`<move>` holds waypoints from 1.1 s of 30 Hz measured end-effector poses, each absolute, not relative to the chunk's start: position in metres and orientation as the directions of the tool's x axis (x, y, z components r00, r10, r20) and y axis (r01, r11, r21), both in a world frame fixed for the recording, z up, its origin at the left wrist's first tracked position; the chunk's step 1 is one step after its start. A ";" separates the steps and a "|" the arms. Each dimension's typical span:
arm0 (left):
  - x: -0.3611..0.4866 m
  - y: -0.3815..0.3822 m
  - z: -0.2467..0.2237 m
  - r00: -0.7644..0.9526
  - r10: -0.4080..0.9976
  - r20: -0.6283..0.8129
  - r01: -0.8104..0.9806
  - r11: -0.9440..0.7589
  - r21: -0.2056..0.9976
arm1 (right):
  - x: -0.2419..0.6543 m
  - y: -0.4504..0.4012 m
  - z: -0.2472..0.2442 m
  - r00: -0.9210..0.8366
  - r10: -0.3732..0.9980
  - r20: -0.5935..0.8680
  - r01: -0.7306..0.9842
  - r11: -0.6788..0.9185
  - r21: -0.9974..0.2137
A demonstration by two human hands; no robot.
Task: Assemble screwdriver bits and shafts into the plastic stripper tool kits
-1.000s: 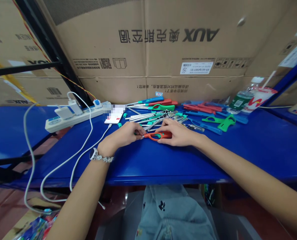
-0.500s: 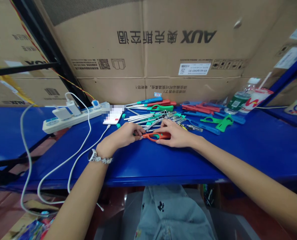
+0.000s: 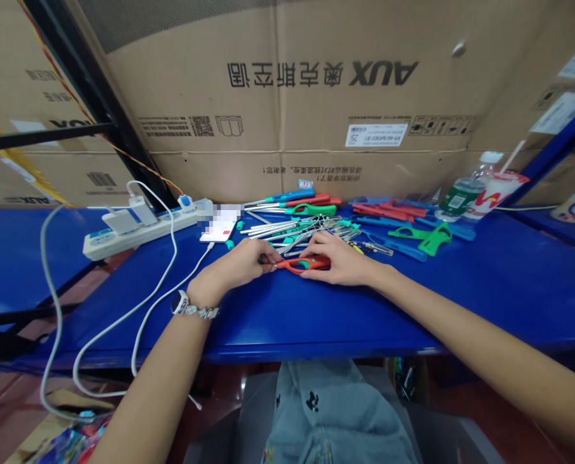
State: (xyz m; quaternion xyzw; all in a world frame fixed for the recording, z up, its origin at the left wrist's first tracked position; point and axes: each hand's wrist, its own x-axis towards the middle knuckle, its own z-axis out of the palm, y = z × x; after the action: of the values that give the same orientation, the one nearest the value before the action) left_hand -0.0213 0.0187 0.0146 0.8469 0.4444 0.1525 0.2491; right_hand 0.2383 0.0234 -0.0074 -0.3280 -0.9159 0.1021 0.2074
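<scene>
My right hand is closed around the body of an orange lighter handle, which lies low over the blue shelf. A green piece shows inside its trigger loop. At the handle's narrow front end, my left hand is closed in a pinch; what lies between the fingertips is mostly hidden. Just behind both hands is a pile of thin metal lighter tubes with green ends and clear parts. Finished-looking lighters with blue, red and green handles lie behind the pile.
Blue, red and green handle shells lie to the right, near a water bottle and a paper cup. At left are a power strip, a white cable and a white card-like object. A cardboard wall stands behind.
Both hands stay on the orange lighter handle in almost the same place. The fingers of my right hand have shifted slightly.
</scene>
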 end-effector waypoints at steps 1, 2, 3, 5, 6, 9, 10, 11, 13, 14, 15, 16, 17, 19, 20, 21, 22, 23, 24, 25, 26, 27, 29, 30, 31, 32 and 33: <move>-0.022 0.019 0.014 0.549 0.835 0.030 0.682 -0.468 0.562 | 0.238 0.024 -0.007 -0.697 0.646 0.310 0.560 0.761 -0.328; -0.022 0.019 0.014 0.540 0.841 0.024 0.685 -0.457 0.568 | 0.238 0.024 -0.007 -0.695 0.651 0.305 0.562 0.756 -0.335; -0.022 0.019 0.013 0.535 0.845 0.020 0.686 -0.448 0.573 | 0.237 0.024 -0.007 -0.691 0.659 0.297 0.567 0.749 -0.343; -0.022 0.018 0.013 0.535 0.845 0.018 0.685 -0.445 0.577 | 0.236 0.025 -0.006 -0.677 0.684 0.273 0.585 0.724 -0.366; -0.021 0.018 0.013 0.539 0.842 0.022 0.683 -0.452 0.574 | 0.236 0.025 -0.005 -0.666 0.700 0.259 0.597 0.708 -0.378; -0.018 0.015 0.014 0.561 0.824 0.078 0.681 -0.513 0.523 | 0.234 0.023 -0.004 -0.620 0.748 0.236 0.636 0.655 -0.407; -0.017 0.015 0.013 0.572 0.813 0.107 0.679 -0.542 0.495 | 0.234 0.021 -0.004 -0.605 0.761 0.235 0.647 0.642 -0.411; -0.015 0.015 0.012 0.584 0.800 0.136 0.675 -0.572 0.466 | 0.234 0.019 -0.005 -0.591 0.771 0.239 0.658 0.631 -0.411; -0.013 0.017 0.010 0.614 0.770 0.173 0.663 -0.622 0.417 | 0.234 0.014 -0.005 -0.572 0.780 0.253 0.674 0.623 -0.396; -0.012 0.018 0.009 0.627 0.758 0.179 0.656 -0.638 0.403 | 0.234 0.011 -0.006 -0.570 0.778 0.262 0.679 0.626 -0.383; -0.012 0.020 0.007 0.638 0.749 0.179 0.649 -0.648 0.398 | 0.235 0.009 -0.006 -0.572 0.774 0.273 0.680 0.633 -0.369; -0.013 0.022 0.006 0.645 0.744 0.175 0.644 -0.653 0.398 | 0.235 0.007 -0.006 -0.577 0.766 0.282 0.679 0.642 -0.356; -0.013 0.024 0.005 0.648 0.742 0.171 0.641 -0.653 0.403 | 0.236 0.006 -0.007 -0.584 0.759 0.289 0.675 0.651 -0.347; -0.014 0.026 0.004 0.647 0.744 0.166 0.636 -0.647 0.420 | 0.238 0.005 -0.007 -0.595 0.748 0.295 0.664 0.664 -0.344; -0.014 0.027 0.004 0.647 0.743 0.168 0.631 -0.647 0.428 | 0.239 0.005 -0.008 -0.599 0.744 0.297 0.658 0.668 -0.347; -0.014 0.027 0.004 0.650 0.741 0.171 0.624 -0.648 0.436 | 0.240 0.006 -0.008 -0.604 0.739 0.297 0.652 0.673 -0.350; -0.014 0.027 0.003 0.653 0.737 0.175 0.615 -0.651 0.445 | 0.241 0.007 -0.009 -0.611 0.735 0.295 0.646 0.678 -0.351; -0.014 0.026 0.003 0.652 0.736 0.181 0.606 -0.649 0.459 | 0.242 0.008 -0.009 -0.618 0.729 0.293 0.641 0.683 -0.349; -0.014 0.026 0.003 0.647 0.740 0.185 0.599 -0.642 0.478 | 0.242 0.009 -0.010 -0.625 0.725 0.290 0.637 0.689 -0.346; -0.014 0.026 0.002 0.638 0.748 0.184 0.593 -0.630 0.502 | 0.243 0.009 -0.010 -0.631 0.721 0.287 0.635 0.692 -0.344; -0.014 0.027 0.002 0.628 0.756 0.184 0.589 -0.616 0.523 | 0.243 0.010 -0.011 -0.635 0.719 0.284 0.635 0.694 -0.339; -0.014 0.027 0.001 0.621 0.762 0.183 0.586 -0.606 0.538 | 0.242 0.010 -0.011 -0.637 0.718 0.281 0.638 0.696 -0.331; -0.015 0.029 0.001 0.623 0.760 0.186 0.581 -0.609 0.540 | 0.242 0.010 -0.012 -0.643 0.714 0.277 0.649 0.700 -0.299; -0.015 0.031 0.000 0.633 0.751 0.186 0.579 -0.619 0.530 | 0.241 0.009 -0.012 -0.647 0.711 0.277 0.654 0.703 -0.278; -0.016 0.032 0.000 0.641 0.744 0.189 0.577 -0.630 0.519 | 0.241 0.008 -0.013 -0.652 0.705 0.278 0.658 0.709 -0.255; -0.016 0.034 0.000 0.649 0.736 0.191 0.575 -0.640 0.510 | 0.241 0.007 -0.013 -0.658 0.699 0.281 0.659 0.715 -0.233; -0.016 0.035 0.000 0.657 0.728 0.193 0.571 -0.649 0.504 | 0.241 0.006 -0.014 -0.661 0.693 0.288 0.660 0.720 -0.216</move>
State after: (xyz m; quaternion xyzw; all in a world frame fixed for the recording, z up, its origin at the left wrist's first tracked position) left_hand -0.0157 0.0349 0.0003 0.8871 0.3661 0.1930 0.2042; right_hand 0.2406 0.0055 -0.0137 -0.3716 -0.9102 0.0462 0.1769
